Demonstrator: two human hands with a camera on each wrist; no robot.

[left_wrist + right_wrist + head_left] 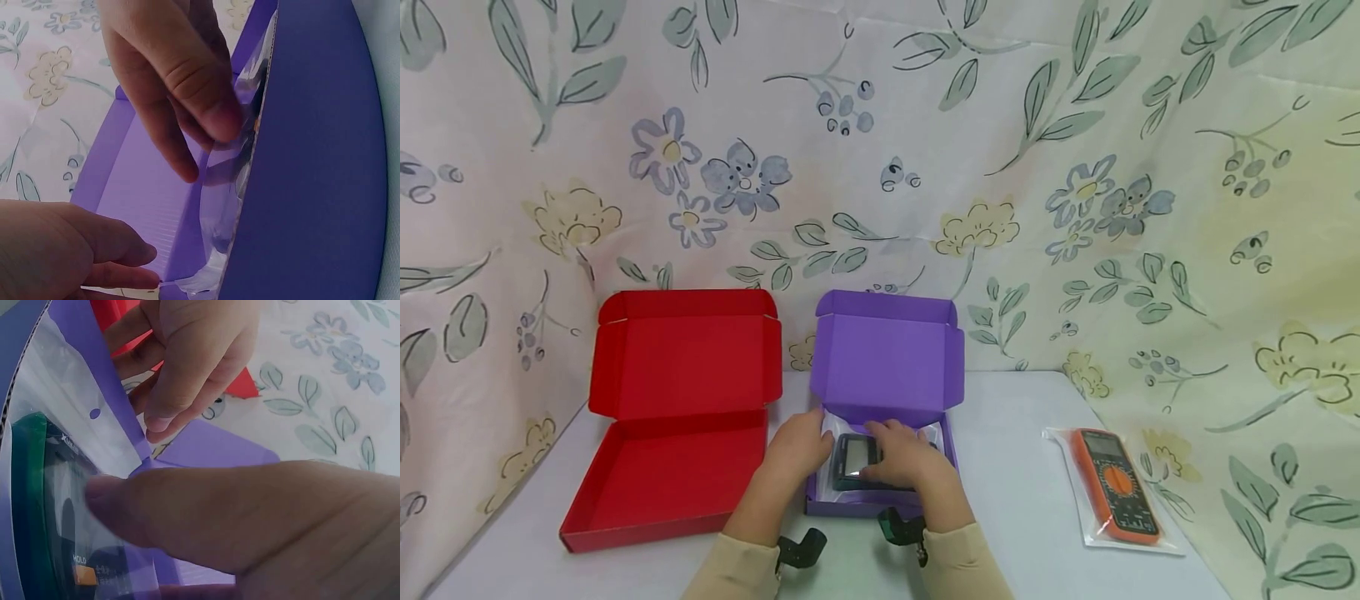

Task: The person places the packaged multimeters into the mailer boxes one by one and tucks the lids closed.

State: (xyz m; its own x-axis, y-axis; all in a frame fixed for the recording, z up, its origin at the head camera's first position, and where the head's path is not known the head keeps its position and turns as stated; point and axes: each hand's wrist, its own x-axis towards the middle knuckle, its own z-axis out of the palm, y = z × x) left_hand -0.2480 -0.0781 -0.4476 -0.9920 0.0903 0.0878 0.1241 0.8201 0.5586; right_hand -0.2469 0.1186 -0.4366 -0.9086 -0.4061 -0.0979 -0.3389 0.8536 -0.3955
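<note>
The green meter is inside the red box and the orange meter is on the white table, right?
Not quite. The head view shows the green meter inside the purple box. The orange meter is indeed on the white table.

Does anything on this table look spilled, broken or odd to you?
Nothing looks spilled or broken. The one askew thing is the orange meter in its clear bag: it lies slanted at the table's right side, away from both open boxes, the red and the purple.
</note>
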